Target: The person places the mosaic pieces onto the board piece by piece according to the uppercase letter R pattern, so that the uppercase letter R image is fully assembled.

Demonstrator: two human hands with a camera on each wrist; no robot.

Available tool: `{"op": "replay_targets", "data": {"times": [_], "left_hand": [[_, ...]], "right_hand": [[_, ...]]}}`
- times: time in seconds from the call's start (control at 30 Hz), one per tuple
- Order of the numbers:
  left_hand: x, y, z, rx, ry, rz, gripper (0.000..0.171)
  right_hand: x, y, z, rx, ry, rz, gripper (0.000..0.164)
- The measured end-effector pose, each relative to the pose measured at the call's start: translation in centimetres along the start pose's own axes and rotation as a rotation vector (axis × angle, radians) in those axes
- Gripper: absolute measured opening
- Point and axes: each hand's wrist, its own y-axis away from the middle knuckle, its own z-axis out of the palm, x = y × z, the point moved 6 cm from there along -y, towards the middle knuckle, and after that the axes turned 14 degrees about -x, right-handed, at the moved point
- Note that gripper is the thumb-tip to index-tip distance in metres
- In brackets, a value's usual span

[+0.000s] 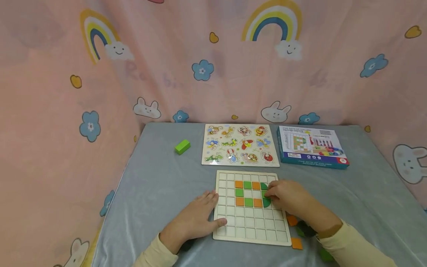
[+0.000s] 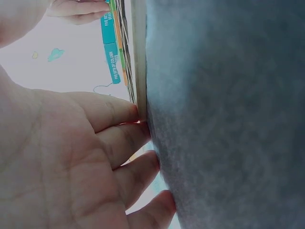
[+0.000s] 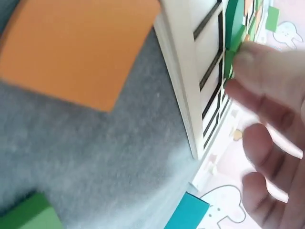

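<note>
A wooden grid board (image 1: 247, 222) lies on the table with orange and green square tiles (image 1: 248, 202) set in a ring-like pattern. Two dark green rounded tiles (image 1: 266, 203) sit at the pattern's right side. Between them my right hand (image 1: 288, 194) pinches a light green square tile (image 3: 229, 63) with thumb and forefinger, down at the grid; its other fingers are loosely bent. My left hand (image 1: 200, 213) rests at the board's left edge, fingers extended, its thumb lying over the rim. In the left wrist view, its fingertips (image 2: 138, 113) touch the board's side.
Loose orange tiles (image 1: 297, 243) and green pieces lie right of the board, partly under my right forearm. Behind it are an insect picture puzzle (image 1: 240, 144) and a boxed set (image 1: 311, 146). A green block (image 1: 182, 147) lies at the back left. A patterned pink curtain (image 1: 213, 92) hangs behind.
</note>
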Motion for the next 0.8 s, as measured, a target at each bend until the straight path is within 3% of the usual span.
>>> {"op": "replay_targets", "data": {"times": [0.33, 0.57, 0.8], "left_hand": [[-0.13, -0.04, 0.13, -0.006, 0.003, -0.007, 0.094], [-0.19, -0.03, 0.11, -0.001, 0.006, -0.002, 0.093], [-0.26, -0.12, 0.16, -0.005, 0.009, -0.002, 0.094]], "right_hand": [[-0.12, -0.39, 0.11, -0.006, 0.109, 0.056, 0.016], [-0.21, -0.34, -0.28, 0.047, 0.1, 0.076, 0.013], [-0.32, -0.62, -0.44, 0.044, 0.136, 0.097, 0.009]]}}
